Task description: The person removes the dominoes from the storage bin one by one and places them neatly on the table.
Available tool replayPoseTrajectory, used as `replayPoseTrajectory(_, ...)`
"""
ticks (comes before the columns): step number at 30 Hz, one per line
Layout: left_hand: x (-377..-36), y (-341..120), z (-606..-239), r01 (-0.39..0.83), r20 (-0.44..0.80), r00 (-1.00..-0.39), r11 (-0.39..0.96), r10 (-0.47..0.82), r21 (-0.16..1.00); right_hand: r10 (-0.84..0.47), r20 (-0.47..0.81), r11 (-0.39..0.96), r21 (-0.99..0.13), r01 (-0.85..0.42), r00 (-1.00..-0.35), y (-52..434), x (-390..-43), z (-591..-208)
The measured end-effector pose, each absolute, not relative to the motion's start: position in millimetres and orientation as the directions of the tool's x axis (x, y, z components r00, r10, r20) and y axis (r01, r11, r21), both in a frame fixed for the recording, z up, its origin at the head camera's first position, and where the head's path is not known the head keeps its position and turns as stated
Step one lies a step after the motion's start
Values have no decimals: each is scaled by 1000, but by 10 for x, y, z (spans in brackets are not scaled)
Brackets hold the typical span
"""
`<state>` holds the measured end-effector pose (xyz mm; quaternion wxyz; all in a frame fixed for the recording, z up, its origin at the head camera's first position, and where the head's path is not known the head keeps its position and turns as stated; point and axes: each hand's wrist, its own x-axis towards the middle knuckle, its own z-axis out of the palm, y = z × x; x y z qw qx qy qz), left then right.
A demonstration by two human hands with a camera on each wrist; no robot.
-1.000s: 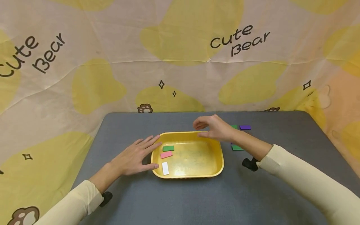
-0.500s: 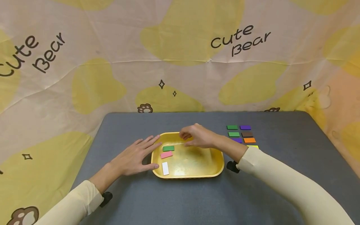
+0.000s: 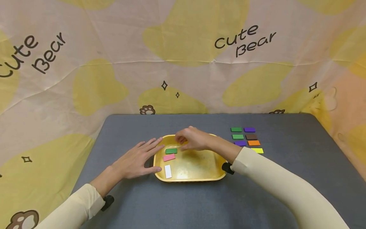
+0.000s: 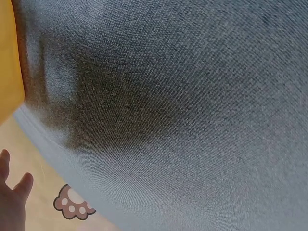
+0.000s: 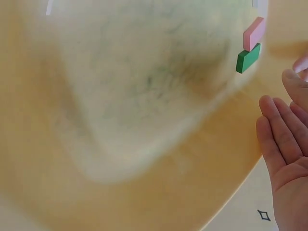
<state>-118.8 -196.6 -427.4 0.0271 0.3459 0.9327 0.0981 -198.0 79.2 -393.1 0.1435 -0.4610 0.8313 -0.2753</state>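
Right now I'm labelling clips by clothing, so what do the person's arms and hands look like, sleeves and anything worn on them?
Both arms wear long, close-fitting cream fabric sleeves that end at the wrists. The left hand and right hand are bare: no gloves, and no rings or markings that I can make out. A small black device sits under the right wrist, and a matching black device under the left.

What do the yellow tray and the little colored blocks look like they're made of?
The yellow tray looks like glossy molded plastic: light glares off its floor and its corners are rounded. The green block and pink block look matte, perhaps painted wood or foam; the pictures can't settle which.
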Motion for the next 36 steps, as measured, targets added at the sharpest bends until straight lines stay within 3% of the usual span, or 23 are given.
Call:
replayPoseTrajectory(27,-1190,-1964,-4282,640,16,-759,740,651,208,-827,-96,522,-494,-695,-554,519,-1989,-4148)
replayPoseTrajectory(36,-1199,-1976,-4307,651,34,-751,732,659,201,-813,-64,549,-420,-723,-579,450,-1992,-4231)
